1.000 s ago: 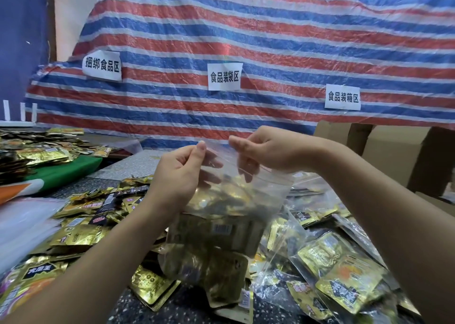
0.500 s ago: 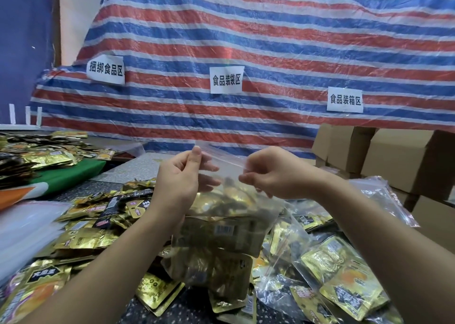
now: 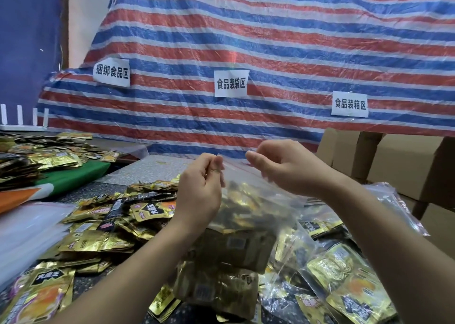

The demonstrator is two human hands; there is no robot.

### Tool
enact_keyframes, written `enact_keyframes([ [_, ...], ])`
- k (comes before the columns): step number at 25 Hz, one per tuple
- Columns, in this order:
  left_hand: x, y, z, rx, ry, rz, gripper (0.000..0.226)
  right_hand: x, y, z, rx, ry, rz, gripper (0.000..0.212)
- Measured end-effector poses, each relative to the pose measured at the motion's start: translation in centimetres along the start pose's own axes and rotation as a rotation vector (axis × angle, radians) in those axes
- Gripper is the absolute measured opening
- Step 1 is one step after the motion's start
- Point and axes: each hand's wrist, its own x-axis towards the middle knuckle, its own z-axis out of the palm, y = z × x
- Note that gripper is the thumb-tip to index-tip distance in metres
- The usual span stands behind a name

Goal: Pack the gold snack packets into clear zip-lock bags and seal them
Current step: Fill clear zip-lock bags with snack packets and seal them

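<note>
Filled zip-lock bag [image 3: 248,215] held upright above loose gold packets [image 3: 103,227]. Top strip pinched by left hand [image 3: 200,190] and right hand [image 3: 286,170]. Film judged thin, slippery, load-sagged; grip best kept at zip corners.

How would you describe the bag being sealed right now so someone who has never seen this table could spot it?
Start at the striped tarp behind the table and drop below its middle white sign. There the left hand and right hand pinch the top of a clear zip-lock bag holding gold packets. Unlike the filled bags lying to its right, it is held up by its top edge.
</note>
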Motion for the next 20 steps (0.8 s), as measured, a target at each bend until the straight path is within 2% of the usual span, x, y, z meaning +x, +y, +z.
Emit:
enact_keyframes([
  [5,0.7,1.2,0.1,0.040,-0.068,0.083,0.033,0.4,-1.8,1.7,0.022,0.001,-0.030,0.025],
  [9,0.8,2.0,-0.8,0.022,-0.123,0.147,0.029,0.0,-2.2,1.1,0.142,-0.002,-0.037,0.026],
  [15,0.6,2.5,-1.2,-0.080,-0.156,0.070,0.027,-0.3,-2.6,0.8,0.178,-0.036,-0.020,0.018],
  [20,0.5,3.2,-1.0,-0.091,-0.147,0.072,0.021,-0.5,-3.0,0.9,0.189,0.043,-0.022,0.015],
])
